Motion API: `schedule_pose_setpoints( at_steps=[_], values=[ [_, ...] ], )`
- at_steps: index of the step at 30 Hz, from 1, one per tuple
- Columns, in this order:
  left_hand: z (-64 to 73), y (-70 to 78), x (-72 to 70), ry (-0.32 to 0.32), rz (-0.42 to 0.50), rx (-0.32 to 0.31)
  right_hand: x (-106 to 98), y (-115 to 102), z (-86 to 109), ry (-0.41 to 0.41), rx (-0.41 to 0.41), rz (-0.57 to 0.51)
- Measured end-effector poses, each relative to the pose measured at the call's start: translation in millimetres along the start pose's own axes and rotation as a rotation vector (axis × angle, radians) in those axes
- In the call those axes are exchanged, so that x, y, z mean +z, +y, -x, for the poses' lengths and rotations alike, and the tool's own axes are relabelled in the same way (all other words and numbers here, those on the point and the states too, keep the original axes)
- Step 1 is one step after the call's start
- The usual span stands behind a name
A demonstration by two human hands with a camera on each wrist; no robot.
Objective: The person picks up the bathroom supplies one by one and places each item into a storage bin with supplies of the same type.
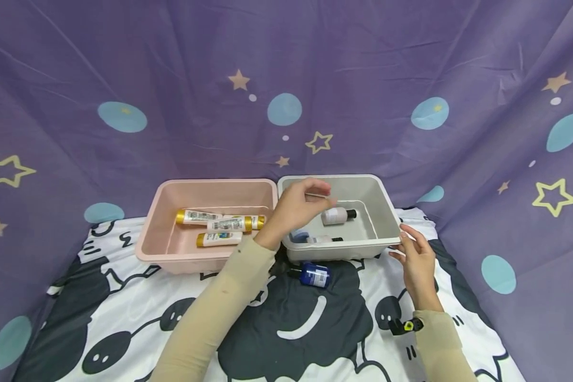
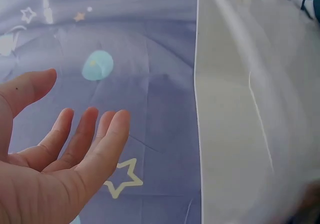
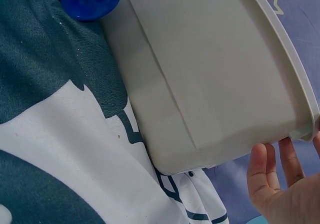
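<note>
My left hand (image 1: 302,206) hovers over the grey bin (image 1: 379,248), fingers loosely bent and parted. In the left wrist view its palm and fingers hold nothing. My right hand (image 1: 416,265) is at the bin's near right corner, its fingertips touching the outside just under the rim (image 3: 300,81). A white bottle with a black cap (image 1: 336,215) lies inside the bin. Nearer the front wall lie another black-capped bottle (image 1: 321,240) and a blue item (image 1: 299,236), both partly hidden. A dark blue bottle (image 1: 315,276) lies on the cloth before the bin.
A pink bin (image 1: 172,258) stands against the grey one on the left. Several white tubes with gold caps (image 1: 219,239) lie in it. Beneath both is a black-and-white patterned cloth (image 1: 296,329). A purple curtain (image 1: 363,79) hangs close behind.
</note>
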State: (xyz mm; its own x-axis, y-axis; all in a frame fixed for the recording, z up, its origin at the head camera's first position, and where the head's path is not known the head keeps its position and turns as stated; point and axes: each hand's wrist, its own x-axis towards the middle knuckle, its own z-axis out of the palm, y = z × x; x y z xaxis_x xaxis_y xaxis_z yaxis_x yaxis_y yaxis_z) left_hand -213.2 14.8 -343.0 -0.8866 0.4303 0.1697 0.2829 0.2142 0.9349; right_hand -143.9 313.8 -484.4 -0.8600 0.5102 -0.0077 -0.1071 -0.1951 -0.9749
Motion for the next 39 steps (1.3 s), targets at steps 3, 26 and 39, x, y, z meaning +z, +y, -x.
schedule_pose_setpoints(
  at_steps=[3, 26, 39],
  values=[
    [24.4, -7.0, 0.4, 0.019, -0.006, 0.026, 0, 0, 0.0, 0.007, 0.012, -0.006],
    [120.9, -87.0, 13.4, 0.059, 0.116, -0.037, 1, -1, 1.9, 0.016, 0.035, -0.024],
    [123.5, -138.6, 34.9, 0.118, -0.056, -0.111, 1, 0, 2.6, -0.008, 0.015, -0.013]
  ],
)
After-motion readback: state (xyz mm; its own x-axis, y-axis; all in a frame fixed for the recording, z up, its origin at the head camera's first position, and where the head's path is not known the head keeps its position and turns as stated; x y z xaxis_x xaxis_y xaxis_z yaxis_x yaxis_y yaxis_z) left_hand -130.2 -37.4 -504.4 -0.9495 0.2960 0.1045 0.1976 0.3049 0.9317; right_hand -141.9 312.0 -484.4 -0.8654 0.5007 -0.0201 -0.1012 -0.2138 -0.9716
